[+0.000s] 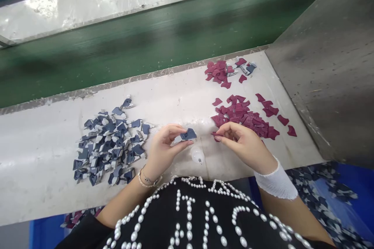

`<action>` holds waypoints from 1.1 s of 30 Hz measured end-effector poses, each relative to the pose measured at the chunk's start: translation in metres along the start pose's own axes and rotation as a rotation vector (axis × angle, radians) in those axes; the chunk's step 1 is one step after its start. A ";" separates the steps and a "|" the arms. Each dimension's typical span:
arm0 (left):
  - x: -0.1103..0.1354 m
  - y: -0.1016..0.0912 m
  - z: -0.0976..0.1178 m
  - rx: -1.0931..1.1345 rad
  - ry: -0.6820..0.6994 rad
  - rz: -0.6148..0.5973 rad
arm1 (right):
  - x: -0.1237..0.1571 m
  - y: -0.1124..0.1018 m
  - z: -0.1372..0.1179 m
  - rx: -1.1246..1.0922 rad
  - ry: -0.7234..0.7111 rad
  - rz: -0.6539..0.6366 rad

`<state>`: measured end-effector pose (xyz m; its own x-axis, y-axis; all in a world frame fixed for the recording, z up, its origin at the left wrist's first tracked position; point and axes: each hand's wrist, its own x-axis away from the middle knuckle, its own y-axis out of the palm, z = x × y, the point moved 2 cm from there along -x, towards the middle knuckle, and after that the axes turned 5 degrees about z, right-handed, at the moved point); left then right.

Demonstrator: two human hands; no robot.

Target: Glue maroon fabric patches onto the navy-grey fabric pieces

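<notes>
Between the thumb and fingers of my left hand (165, 146) is a small blue-and-grey plastic part (188, 134), held above the bench. My right hand (244, 144) pinches a thin maroon plastic piece (216, 135) by its edge, a short way to the right of the blue part. The two pieces are apart. Below and between my hands stands a small translucent white bulb-shaped bottle with a metal tip (197, 155). A pile of blue-and-grey parts (112, 146) lies to the left. Just beyond my right hand spreads a heap of maroon pieces (245, 114).
Farther back sits another small group of maroon pieces (217, 72) with a few blue-grey parts. A green conveyor belt (140, 46) runs behind the white bench (175, 101). A metal panel (327, 66) rises at right. Below the bench, blue bins (347, 175) hold parts.
</notes>
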<state>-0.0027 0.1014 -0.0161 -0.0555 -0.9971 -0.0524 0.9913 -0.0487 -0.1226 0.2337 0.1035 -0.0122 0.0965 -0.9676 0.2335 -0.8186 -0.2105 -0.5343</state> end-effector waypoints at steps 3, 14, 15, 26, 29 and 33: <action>-0.001 0.001 0.002 -0.006 0.053 0.005 | 0.002 -0.007 -0.021 -0.203 -0.076 -0.072; -0.002 0.003 0.007 -0.065 0.188 0.055 | -0.004 0.002 -0.065 -0.361 -0.160 -0.199; -0.002 0.003 0.008 -0.081 0.197 0.057 | -0.005 0.004 -0.065 -0.375 -0.146 -0.181; 0.000 0.005 0.023 -0.258 0.403 0.103 | -0.009 0.011 -0.062 -0.550 -0.021 -0.189; 0.000 0.005 0.024 -0.309 0.495 0.117 | -0.012 0.012 -0.060 -0.589 0.022 -0.234; -0.001 0.003 0.024 -0.303 0.513 0.111 | -0.015 0.014 -0.058 -0.611 0.048 -0.299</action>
<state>0.0036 0.1007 0.0075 -0.0793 -0.8358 -0.5432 0.9205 0.1477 -0.3617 0.1881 0.1231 0.0245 0.3545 -0.8697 0.3435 -0.9348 -0.3376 0.1099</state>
